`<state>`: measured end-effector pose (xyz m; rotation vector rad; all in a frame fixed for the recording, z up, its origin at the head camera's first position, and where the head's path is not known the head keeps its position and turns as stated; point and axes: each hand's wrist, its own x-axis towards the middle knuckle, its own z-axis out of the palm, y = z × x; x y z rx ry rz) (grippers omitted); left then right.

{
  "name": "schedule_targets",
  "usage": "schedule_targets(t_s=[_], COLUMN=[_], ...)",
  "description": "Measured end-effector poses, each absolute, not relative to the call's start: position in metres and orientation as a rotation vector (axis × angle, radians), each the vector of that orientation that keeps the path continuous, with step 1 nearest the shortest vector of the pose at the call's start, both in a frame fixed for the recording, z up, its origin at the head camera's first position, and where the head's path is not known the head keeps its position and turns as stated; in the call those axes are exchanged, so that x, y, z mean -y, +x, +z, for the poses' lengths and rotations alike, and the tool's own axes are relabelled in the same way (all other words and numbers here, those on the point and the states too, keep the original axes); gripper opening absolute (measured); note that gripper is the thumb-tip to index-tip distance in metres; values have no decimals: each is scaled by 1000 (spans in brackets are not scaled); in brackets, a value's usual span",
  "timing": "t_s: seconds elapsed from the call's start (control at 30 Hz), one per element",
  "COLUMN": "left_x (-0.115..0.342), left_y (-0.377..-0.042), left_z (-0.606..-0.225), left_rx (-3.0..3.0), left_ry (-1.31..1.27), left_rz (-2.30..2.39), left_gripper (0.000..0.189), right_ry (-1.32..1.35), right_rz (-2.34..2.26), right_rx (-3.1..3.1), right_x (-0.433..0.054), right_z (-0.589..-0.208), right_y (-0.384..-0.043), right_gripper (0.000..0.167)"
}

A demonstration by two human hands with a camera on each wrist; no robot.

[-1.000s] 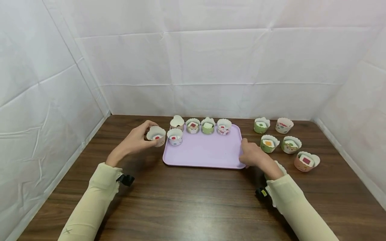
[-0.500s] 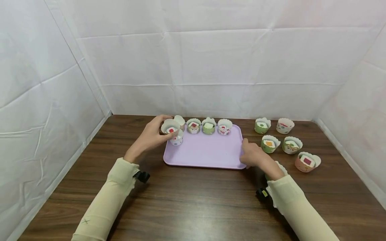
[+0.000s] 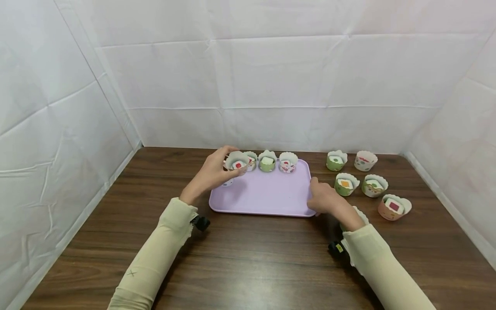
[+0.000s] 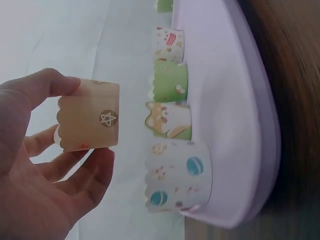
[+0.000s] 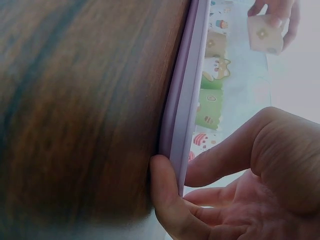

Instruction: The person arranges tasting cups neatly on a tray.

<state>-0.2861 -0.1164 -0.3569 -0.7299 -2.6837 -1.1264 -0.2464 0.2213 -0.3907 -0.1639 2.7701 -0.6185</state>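
My left hand [image 3: 215, 171] grips a beige scalloped paper baking cup [image 4: 90, 117] between thumb and fingers. A white piece with a red mark shows inside this cup in the head view. The cup hangs over the back left of a lilac tray [image 3: 267, 196], raised clear of it in the left wrist view. Along the tray's back stand a cup with a cat face [image 4: 167, 120], a green cup [image 3: 267, 162] and a white patterned cup [image 3: 288, 163]. A white cup with blue dots [image 4: 177, 175] is mostly hidden behind my left hand. My right hand [image 3: 324, 198] pinches the tray's right rim.
Right of the tray, several more filled paper cups stand on the brown wooden table [image 3: 248, 258], among them a green one [image 3: 346, 185] and a pink one [image 3: 393, 208]. Another is partly hidden under my right wrist. White cloth walls [image 3: 271, 77] enclose the back and sides.
My left hand has carried the beige cup rightward from beyond the tray's left edge to above its back left part. My right hand has stayed at the rim.
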Motion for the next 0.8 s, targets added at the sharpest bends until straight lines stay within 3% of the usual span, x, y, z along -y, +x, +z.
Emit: schedule_targets(t_s=[0.57,0.8], left_x=[89,88], left_y=[-299,-298], left_z=[-370,-377], left_rx=[2727,2750], left_ry=[-701,-719], left_rz=[-919,-828], left_gripper=[62,54], right_ry=[-153,-159], right_rz=[-589,-607], right_rx=[-2783,-2784], right_x=[-222,-221], right_z=[-391,-392], right_y=[-249,-248], right_gripper=[67,68])
